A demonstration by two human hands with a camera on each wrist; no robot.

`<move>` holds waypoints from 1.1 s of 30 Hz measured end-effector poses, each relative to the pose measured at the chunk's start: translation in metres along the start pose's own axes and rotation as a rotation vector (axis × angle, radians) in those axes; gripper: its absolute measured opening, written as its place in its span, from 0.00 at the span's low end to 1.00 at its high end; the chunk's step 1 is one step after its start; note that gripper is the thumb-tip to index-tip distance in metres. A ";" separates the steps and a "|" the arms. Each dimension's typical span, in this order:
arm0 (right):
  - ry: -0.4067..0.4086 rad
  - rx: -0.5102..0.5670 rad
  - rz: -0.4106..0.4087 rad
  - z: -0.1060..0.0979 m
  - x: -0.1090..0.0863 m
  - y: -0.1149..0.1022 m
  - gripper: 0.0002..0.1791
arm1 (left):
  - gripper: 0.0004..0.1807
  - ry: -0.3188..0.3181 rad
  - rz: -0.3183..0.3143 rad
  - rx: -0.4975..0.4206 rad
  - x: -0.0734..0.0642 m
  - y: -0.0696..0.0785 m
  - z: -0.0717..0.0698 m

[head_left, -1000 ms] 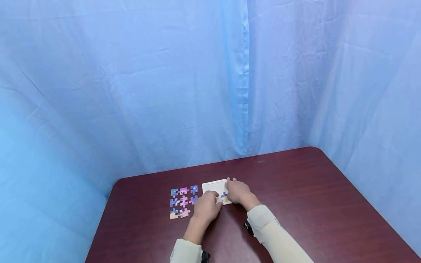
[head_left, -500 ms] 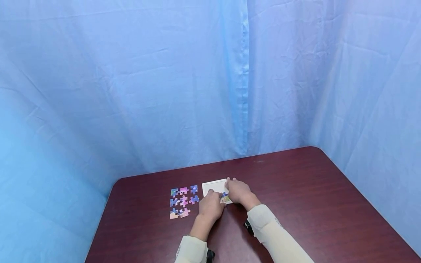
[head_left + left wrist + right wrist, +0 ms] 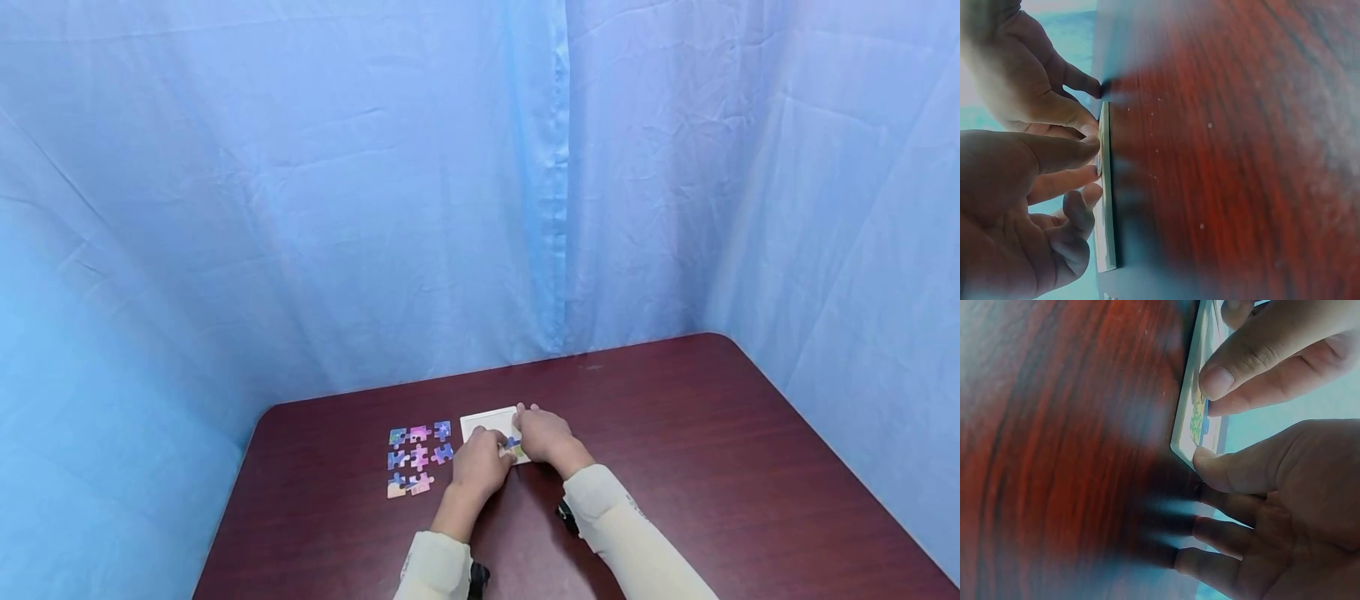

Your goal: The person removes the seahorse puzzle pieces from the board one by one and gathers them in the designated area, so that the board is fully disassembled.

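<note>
A shallow white puzzle tray point(image 3: 487, 418) lies flat on the table between both hands. A yellow-green and blue jigsaw piece point(image 3: 1197, 422) sits in its near right corner. My left hand point(image 3: 480, 464) is over the tray's near side, thumb and index finger pinching another jigsaw piece beside that one; the fingers mostly hide it. The right hand point(image 3: 546, 435) holds the tray's right side: in the right wrist view its thumb point(image 3: 1210, 467) presses the tray's corner while the other fingers reach down to the table outside the rim.
Left of the tray, several loose jigsaw pieces point(image 3: 419, 456) in pink, blue and cream lie in rough rows. The dark red table point(image 3: 675, 467) has rounded far corners. Blue curtains point(image 3: 420, 208) hang behind it and along the sides.
My left hand has moved right over the tray, bringing its fingertips up to the piece in the near right corner. The right hand and the loose pieces stay in place.
</note>
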State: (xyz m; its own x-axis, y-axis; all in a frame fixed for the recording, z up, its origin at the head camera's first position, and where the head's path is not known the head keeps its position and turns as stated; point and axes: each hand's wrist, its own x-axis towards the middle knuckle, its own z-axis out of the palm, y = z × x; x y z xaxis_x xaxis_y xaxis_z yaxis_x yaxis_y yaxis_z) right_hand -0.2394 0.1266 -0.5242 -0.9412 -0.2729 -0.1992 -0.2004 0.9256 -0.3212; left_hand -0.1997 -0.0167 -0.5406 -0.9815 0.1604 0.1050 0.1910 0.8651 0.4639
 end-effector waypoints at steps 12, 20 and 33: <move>0.021 -0.026 0.004 -0.002 0.001 0.001 0.25 | 0.12 -0.010 -0.025 -0.077 0.008 -0.002 0.000; 0.025 -0.010 0.002 -0.002 0.002 0.001 0.24 | 0.07 -0.004 -0.037 -0.146 0.010 -0.003 -0.001; -0.014 -0.010 0.007 -0.003 0.000 0.001 0.29 | 0.05 0.013 -0.046 -0.216 0.008 -0.006 -0.004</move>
State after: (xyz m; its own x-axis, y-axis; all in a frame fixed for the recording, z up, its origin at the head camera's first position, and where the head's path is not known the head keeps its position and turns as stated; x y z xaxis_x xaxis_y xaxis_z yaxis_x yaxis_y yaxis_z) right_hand -0.2405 0.1285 -0.5220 -0.9387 -0.2701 -0.2141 -0.1967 0.9299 -0.3107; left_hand -0.2085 -0.0230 -0.5393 -0.9892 0.1154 0.0900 0.1461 0.7489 0.6463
